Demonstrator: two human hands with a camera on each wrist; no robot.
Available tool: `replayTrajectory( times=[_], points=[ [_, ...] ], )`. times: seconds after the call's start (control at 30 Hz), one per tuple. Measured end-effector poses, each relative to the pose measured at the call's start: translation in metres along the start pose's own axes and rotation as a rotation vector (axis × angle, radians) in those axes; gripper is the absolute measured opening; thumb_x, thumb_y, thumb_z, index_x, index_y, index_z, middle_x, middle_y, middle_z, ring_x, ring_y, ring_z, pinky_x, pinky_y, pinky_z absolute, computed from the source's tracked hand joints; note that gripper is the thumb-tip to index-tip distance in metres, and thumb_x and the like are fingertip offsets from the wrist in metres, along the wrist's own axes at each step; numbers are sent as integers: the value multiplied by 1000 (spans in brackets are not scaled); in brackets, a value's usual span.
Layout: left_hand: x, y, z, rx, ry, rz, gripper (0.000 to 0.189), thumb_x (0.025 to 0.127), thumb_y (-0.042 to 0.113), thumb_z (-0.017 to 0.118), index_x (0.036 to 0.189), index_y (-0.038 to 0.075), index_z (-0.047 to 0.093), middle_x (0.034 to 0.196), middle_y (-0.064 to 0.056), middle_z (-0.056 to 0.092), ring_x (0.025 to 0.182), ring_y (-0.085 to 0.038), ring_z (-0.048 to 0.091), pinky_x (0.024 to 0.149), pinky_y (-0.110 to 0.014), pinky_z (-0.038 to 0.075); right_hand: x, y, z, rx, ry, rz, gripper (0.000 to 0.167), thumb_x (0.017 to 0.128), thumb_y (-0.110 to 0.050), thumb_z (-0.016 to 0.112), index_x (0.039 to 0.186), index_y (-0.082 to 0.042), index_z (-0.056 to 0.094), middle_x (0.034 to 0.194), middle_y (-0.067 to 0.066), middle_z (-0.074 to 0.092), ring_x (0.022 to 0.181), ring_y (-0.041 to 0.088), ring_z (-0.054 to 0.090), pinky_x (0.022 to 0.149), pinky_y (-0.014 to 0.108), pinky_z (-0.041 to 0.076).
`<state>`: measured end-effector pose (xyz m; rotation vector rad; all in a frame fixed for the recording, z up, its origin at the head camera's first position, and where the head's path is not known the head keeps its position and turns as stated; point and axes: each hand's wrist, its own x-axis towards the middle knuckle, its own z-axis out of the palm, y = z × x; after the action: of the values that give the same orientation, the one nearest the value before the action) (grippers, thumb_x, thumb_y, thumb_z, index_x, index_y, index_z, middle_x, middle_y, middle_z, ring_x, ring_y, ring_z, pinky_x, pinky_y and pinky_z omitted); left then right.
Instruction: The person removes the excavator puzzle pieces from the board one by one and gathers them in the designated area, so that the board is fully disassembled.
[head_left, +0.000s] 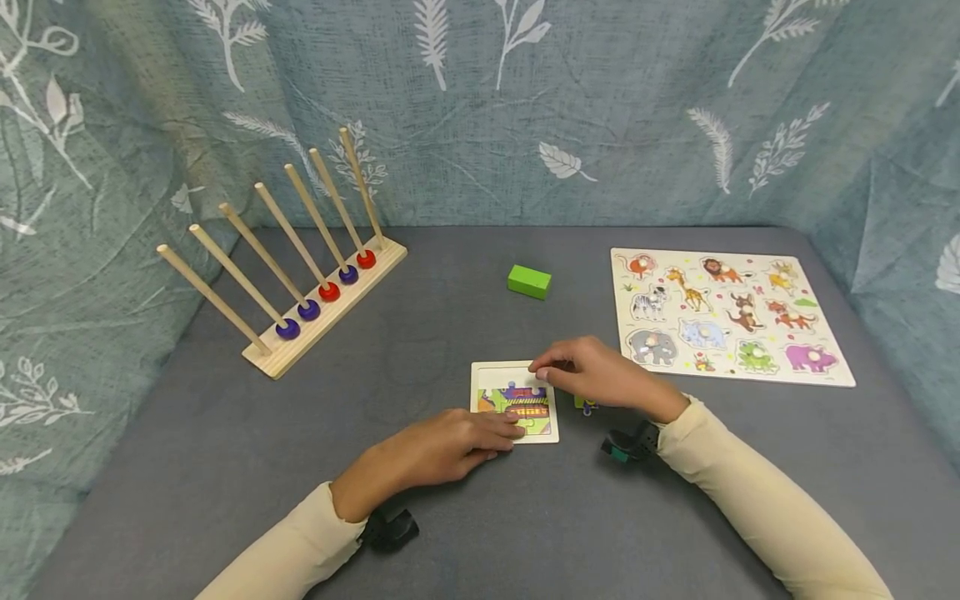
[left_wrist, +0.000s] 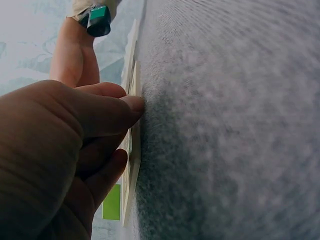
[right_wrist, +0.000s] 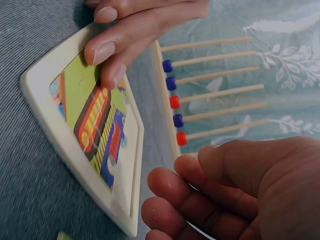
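A small pale-framed jigsaw board (head_left: 497,366) lies flat in the middle of the table. Joined pieces with a train picture (right_wrist: 95,125) fill its near part, while a strip along the far side shows bare backing. My left hand (head_left: 450,443) rests on its near left side, fingertips on the pieces and thumb by the frame edge. Over the far right corner hovers my right hand (head_left: 600,375), its fingers loosely bent; I see nothing between them in the right wrist view. Just under that hand, a loose puzzle piece (head_left: 587,406) is partly covered.
At the back left stands a wooden peg rack (head_left: 330,312) with red and blue beads on several rods. A green block (head_left: 529,282) sits behind the board. To the right lies an animal knob puzzle (head_left: 735,317). A leaf-patterned curtain (head_left: 480,117) hangs behind the table.
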<state>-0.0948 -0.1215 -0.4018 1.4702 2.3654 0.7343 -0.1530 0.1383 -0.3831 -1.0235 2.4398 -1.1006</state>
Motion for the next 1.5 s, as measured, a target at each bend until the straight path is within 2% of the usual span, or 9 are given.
replayTrajectory(
  times=[0.2,0.47,0.63,0.8,0.93,1.13,1.5],
  points=[
    [1,0,1,27,4,1,25,93,1,63,118,3,70,133,-2,60,131,-15,47,102,-30,42,10,-4,4,1,-20,-5,23,99,-14,58,114,-4,72,107,4,70,81,9,59,70,29,50],
    [2,-1,6,48,83,19,23,89,-7,64,107,1,74,125,-3,65,125,-15,53,98,-30,45,26,0,11,-27,-77,-31,23,97,-11,59,114,-3,72,107,3,71,86,8,62,76,28,51],
    [1,1,6,44,77,-3,26,89,-8,63,111,1,73,125,-3,65,126,-15,52,99,-31,45,33,0,15,-11,-102,-39,22,97,-10,59,113,-2,72,107,4,71,96,11,65,83,30,52],
    [1,-1,6,27,81,13,29,89,-8,63,115,1,72,127,-2,64,127,-15,51,101,-32,43,38,-3,17,21,-129,-30,22,97,-9,59,112,-2,72,105,5,72,94,9,66,81,27,52],
    [1,-3,6,-3,71,3,28,91,-4,64,117,2,70,130,-1,62,129,-14,48,102,-32,42,41,-5,19,31,-147,-33,22,97,-9,59,112,-1,72,105,6,72,92,8,65,80,26,52],
    [1,-4,6,-89,71,-26,29,96,14,64,123,6,67,131,0,61,130,-13,46,105,-32,39,45,-7,22,35,-156,-29,22,97,-9,58,112,-2,72,105,4,72,91,7,65,80,24,52],
    [1,-2,6,-53,70,-36,30,97,15,62,125,5,66,129,-2,62,130,-15,48,103,-33,41,49,-11,25,24,-163,-34,24,97,-11,59,116,-2,70,104,3,72,90,8,65,79,26,52]
  ],
)
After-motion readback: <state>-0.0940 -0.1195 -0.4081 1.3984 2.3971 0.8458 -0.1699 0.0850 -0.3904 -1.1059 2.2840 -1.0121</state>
